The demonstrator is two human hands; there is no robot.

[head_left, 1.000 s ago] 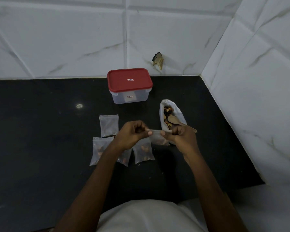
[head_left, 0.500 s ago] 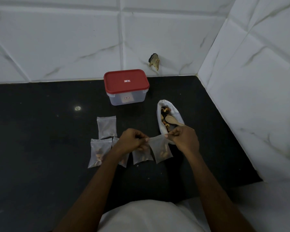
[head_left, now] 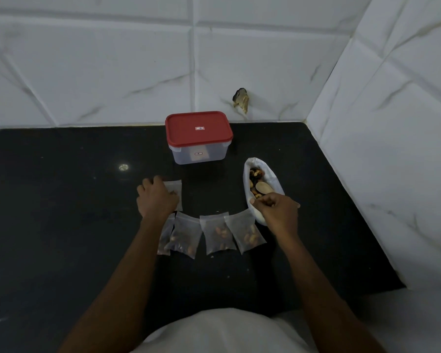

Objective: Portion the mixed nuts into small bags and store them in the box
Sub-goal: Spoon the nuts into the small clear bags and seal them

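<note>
Thin clear plastic, flimsy and slick: the empty bag (head_left: pixel 175 191) on the black desk (head_left: pixel 61 205) probably wants a pinch at its top edge. The left hand (head_left: pixel 156 197) covers it, fingers bent, and I cannot tell if it grips. The right hand (head_left: pixel 276 212) curls round the wooden spoon (head_left: pixel 262 188) in the nut sack (head_left: pixel 273 178). Filled bags (head_left: pixel 218 234) lie in a row nearer the person; the box (head_left: pixel 199 137) sits lidded behind.

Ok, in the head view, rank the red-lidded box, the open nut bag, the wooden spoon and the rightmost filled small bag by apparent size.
1. red-lidded box
2. open nut bag, partly under the right hand
3. rightmost filled small bag, nearer the camera, so close to second
4. wooden spoon, handle mostly hidden
</note>
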